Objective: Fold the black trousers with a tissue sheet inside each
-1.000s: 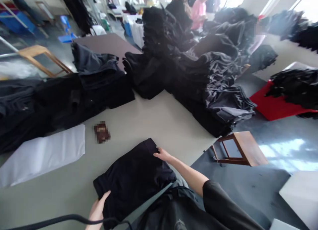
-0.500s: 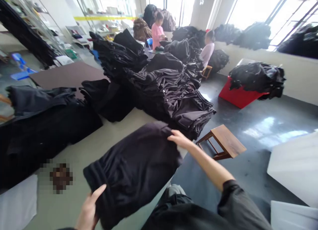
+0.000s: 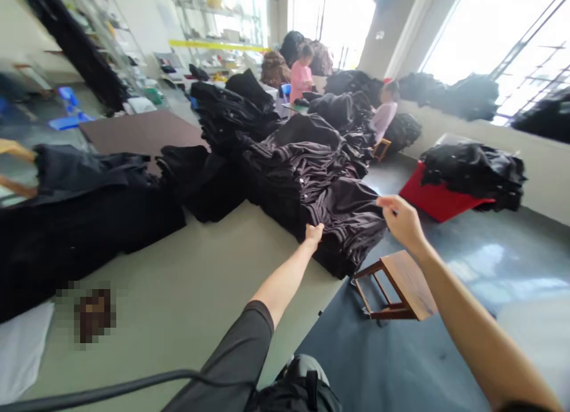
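Note:
A dark garment [image 3: 350, 192] with a gathered band, like shorts or folded trousers, lies across the near end of a tall stack of similar dark garments [image 3: 285, 189]. My left hand [image 3: 314, 233] is closed on its near left edge, at the band, with the arm stretched forward over the table. At the far right corner, the fingers of my right hand [image 3: 403, 222] are pinched together on the cloth's edge, raised slightly above the stack. The garment's underside is hidden against the pile.
The pale green table [image 3: 214, 293] carries more black garments [image 3: 89, 222] at left and a white sheet [image 3: 27, 346]. A wooden stool [image 3: 407, 284] stands right of the table. Beyond are a red bin [image 3: 427, 192] heaped with dark clothes and two seated people [image 3: 301, 76]. A black cable [image 3: 133, 385] crosses the foreground.
The dark garment has moved from in front of me, forward and right onto the stack. Both hands went with it, and my view has shifted slightly.

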Available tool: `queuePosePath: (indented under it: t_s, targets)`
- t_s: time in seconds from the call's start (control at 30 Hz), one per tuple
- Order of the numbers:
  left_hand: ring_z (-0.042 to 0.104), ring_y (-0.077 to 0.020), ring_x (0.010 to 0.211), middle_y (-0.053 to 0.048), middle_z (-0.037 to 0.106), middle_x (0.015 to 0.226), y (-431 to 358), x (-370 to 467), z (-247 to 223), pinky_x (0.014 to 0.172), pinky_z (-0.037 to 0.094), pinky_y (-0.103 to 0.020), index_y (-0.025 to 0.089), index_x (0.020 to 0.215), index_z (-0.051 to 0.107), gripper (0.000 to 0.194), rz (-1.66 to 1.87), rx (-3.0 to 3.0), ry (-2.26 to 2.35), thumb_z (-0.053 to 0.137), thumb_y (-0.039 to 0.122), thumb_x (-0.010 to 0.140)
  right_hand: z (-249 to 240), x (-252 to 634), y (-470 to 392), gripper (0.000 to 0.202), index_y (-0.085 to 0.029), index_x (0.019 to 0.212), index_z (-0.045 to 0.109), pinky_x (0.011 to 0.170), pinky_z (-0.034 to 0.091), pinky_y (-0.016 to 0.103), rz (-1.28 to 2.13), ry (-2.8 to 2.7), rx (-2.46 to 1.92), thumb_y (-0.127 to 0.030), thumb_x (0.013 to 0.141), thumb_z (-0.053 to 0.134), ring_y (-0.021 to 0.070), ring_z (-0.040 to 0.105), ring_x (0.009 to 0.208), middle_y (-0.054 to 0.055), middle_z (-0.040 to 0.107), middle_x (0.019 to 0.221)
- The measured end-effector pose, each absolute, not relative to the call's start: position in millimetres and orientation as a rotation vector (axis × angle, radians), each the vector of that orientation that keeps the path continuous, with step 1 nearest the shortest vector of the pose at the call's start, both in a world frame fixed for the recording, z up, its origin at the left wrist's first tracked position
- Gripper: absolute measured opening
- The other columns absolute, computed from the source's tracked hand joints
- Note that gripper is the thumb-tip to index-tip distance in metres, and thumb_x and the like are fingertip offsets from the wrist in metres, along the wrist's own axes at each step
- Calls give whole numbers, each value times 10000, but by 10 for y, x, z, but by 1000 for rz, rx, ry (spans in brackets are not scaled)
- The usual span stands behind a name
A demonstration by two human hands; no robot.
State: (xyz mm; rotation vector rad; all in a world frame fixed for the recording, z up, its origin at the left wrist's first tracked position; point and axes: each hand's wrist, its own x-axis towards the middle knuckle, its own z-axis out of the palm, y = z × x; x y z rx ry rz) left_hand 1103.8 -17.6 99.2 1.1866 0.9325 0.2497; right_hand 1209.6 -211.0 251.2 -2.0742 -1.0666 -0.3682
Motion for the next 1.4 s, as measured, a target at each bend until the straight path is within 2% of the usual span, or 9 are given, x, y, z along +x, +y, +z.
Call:
queuePosePath:
  t_s: [0.23,0.37,0.53,0.6,0.7,0.8,0.9,1.17,1.4]
  targets:
    - [690,-165,864,-106,719,1097,93,9931,418,717,556,-277,187,1278,591,557,344,1117,697,772,258,756,1936,10542,-1606,250,-252,987,719,884,547,342,139,-1447,-1763,-265,974,470,204,704,916,56,746,973]
    - [676,-139,733,-59,732,894,385,8002,-34,750,538,-293,167,1062,659,264,290,1061,860,684,293,831,1211,9564,-729,276,-220,985,728,835,550,317,746,-1580,-1665,-298,940,468,200,705,854,63,752,901]
    - [693,-136,744,-30,735,897,461,5386,-248,758,539,-272,188,968,634,189,466,919,1514,679,304,826,181,8246,239,253,-170,951,698,722,538,247,1716,-1535,-1881,-228,937,453,145,680,675,63,753,822]
    - [717,-156,821,-43,747,935,520,4643,-232,772,552,-277,193,974,635,198,520,938,1650,656,342,847,-111,7813,497,280,-149,901,682,632,530,251,1949,-1456,-1984,-279,976,446,147,641,555,68,718,694]
    - [728,-193,922,-62,750,939,798,3935,-229,820,578,-325,194,965,638,190,557,1090,1795,623,365,884,-430,7351,748,509,-129,782,663,515,495,271,2107,-1376,-2074,-466,1032,374,152,547,411,94,647,546]
    - [710,-218,1051,-110,742,1048,1357,3633,-353,957,555,-384,178,996,641,177,579,1236,1834,649,320,892,-673,7128,871,760,-118,740,664,467,465,265,2167,-1286,-2192,-672,1025,228,144,513,373,134,651,550]
    - [652,-240,1205,-185,682,1263,2062,3624,-569,1070,481,-399,144,1142,615,291,575,1336,1821,681,267,886,-850,7070,916,859,-116,757,685,474,476,267,2096,-1237,-2321,-801,966,210,154,543,388,151,662,556]
    - [516,-387,1355,-322,581,1333,3019,3964,-853,1133,358,-454,40,1271,520,609,291,1667,1958,726,464,886,-982,7051,926,872,-102,714,708,490,503,310,1973,-1137,-2458,-852,921,315,191,578,404,190,665,551]
    - [495,-401,1376,-287,539,1393,3026,4084,-865,1129,387,-462,76,1330,473,754,213,1683,2040,815,479,791,-955,7060,914,901,-123,654,679,455,510,289,1976,-1147,-2464,-896,891,280,176,581,373,155,655,521]
